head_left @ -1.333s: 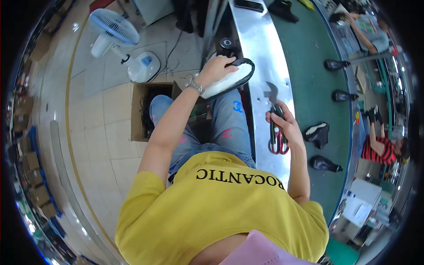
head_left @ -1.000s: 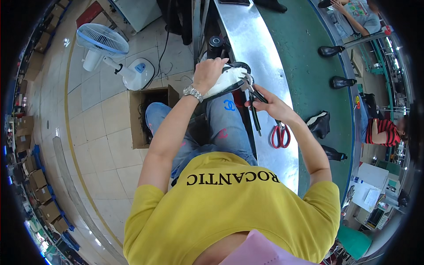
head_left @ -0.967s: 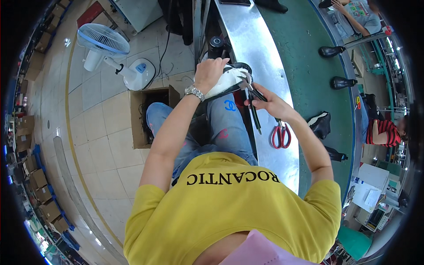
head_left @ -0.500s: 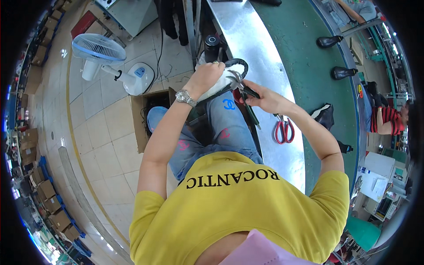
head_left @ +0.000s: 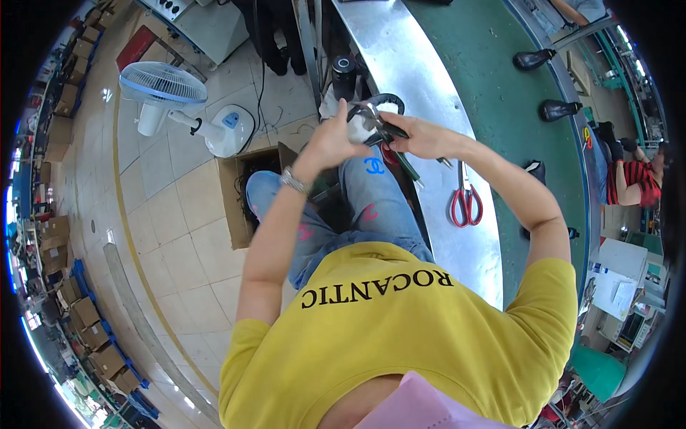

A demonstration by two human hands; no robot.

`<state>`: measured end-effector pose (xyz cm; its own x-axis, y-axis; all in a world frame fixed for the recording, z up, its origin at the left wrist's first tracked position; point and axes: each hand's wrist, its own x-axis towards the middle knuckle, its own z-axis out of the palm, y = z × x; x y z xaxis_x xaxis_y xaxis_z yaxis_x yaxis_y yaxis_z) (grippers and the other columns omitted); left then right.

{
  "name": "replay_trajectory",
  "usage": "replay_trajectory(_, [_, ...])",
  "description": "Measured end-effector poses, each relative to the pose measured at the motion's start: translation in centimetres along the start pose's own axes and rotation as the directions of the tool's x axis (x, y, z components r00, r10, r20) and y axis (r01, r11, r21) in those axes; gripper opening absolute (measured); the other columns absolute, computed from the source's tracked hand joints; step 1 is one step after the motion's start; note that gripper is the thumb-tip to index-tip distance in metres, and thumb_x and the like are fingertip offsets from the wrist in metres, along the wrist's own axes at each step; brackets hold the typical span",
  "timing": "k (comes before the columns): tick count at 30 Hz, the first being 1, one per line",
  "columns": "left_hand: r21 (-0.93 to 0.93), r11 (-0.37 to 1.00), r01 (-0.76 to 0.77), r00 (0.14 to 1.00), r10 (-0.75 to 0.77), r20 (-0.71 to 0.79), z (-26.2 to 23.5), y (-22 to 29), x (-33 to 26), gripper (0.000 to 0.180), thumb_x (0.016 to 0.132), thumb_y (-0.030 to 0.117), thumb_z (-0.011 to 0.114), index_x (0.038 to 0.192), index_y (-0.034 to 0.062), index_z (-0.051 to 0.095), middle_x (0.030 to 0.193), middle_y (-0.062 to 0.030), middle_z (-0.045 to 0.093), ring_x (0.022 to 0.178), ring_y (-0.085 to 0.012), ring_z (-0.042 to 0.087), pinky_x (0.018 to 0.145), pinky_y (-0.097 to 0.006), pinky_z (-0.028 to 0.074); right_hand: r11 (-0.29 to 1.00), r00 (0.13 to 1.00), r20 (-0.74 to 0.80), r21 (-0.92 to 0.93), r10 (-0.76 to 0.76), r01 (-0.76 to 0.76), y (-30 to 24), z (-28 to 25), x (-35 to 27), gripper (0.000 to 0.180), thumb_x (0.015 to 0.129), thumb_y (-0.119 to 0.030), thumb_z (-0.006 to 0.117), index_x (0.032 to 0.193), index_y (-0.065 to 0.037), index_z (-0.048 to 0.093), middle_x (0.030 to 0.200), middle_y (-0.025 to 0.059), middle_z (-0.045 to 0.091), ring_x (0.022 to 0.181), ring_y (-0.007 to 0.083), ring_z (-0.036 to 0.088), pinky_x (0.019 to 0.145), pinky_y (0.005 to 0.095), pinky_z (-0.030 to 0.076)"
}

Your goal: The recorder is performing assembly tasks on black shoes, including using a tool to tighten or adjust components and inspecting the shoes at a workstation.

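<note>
So the left hand point(head_left: 330, 139) was clamped around one white shoe piece with a black rim point(head_left: 371, 114), held up over the lap against the near edge of the steel bench point(head_left: 429, 86). The right hand point(head_left: 421, 139), closed on one dark-handled tool point(head_left: 396, 154), was nearer the work: the piece sat just left of it, the tool's long axis slanting up-left into it. Farther right, one pair of red scissors point(head_left: 466, 204) lay on the bench, and two black shoes point(head_left: 532, 58) sat beyond.

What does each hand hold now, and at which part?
Left hand grips the white shoe piece with black rim at its near end. Right hand holds pliers by the handles.
</note>
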<state>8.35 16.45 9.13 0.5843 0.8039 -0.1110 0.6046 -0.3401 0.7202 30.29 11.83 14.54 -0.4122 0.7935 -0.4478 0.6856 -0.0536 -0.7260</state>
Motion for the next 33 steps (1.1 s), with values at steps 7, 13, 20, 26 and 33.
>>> replay_trajectory(7, [0.243,0.968,-0.063,0.857,0.178,-0.483,6.3,0.5,-2.5,0.084,0.063,0.013,0.083,0.133,-0.0065,0.043,0.125,-0.0193,0.056,0.118,-0.0332,0.052,0.103,-0.042,0.037,0.996,0.965,-0.259,-0.088,-0.038,0.015,0.7,4.7,-2.0,0.059,0.091,-0.012,0.057,0.144,-0.004,0.032,0.080,0.0308,0.062,0.076,0.0482,0.061,0.069,0.0534,0.045])
replay_trajectory(13, [0.328,0.937,-0.118,0.850,0.267,-0.455,6.2,0.3,-2.8,0.076,0.069,0.016,0.078,0.133,-0.0078,0.044,0.127,-0.0219,0.054,0.119,-0.0363,0.051,0.104,-0.045,0.037,0.923,0.930,-0.301,-0.374,-0.209,0.086,1.8,3.8,-2.4,0.057,0.089,-0.013,0.060,0.142,-0.006,0.037,0.073,0.0273,0.063,0.074,0.0472,0.061,0.068,0.0532,0.046])
replay_trajectory(20, [0.599,0.796,-0.085,0.842,0.379,-0.385,7.4,-0.5,-2.6,0.066,0.084,0.025,0.063,0.135,-0.0110,0.041,0.131,-0.0297,0.047,0.123,-0.0417,0.045,0.108,-0.048,0.035,0.988,0.824,-0.562,0.077,-0.065,0.131,-3.4,0.4,-0.3,0.054,0.091,-0.013,0.058,0.142,-0.009,0.039,0.077,0.0267,0.064,0.074,0.0466,0.062,0.068,0.0514,0.048])
replay_trajectory(26, [0.582,0.809,-0.080,0.833,0.375,-0.407,7.6,-0.7,-2.7,0.058,0.086,0.018,0.057,0.131,-0.0155,0.043,0.133,-0.0331,0.045,0.125,-0.0438,0.044,0.109,-0.048,0.034,0.966,0.941,-0.321,-0.258,-0.106,0.021,-1.8,-0.4,0.6,0.056,0.094,-0.019,0.056,0.145,-0.010,0.035,0.071,0.0237,0.062,0.068,0.0400,0.063,0.063,0.0469,0.048])
replay_trajectory(33, [0.581,0.811,-0.068,0.843,0.358,-0.402,7.3,-0.2,-2.6,0.058,0.086,0.016,0.057,0.132,-0.0151,0.042,0.133,-0.0334,0.045,0.124,-0.0440,0.047,0.109,-0.049,0.035,0.885,0.956,-0.278,-0.462,-0.089,-0.052,-0.3,-0.4,1.4,0.055,0.093,-0.021,0.057,0.144,-0.015,0.038,0.073,0.0238,0.065,0.067,0.0439,0.063,0.065,0.0526,0.047])
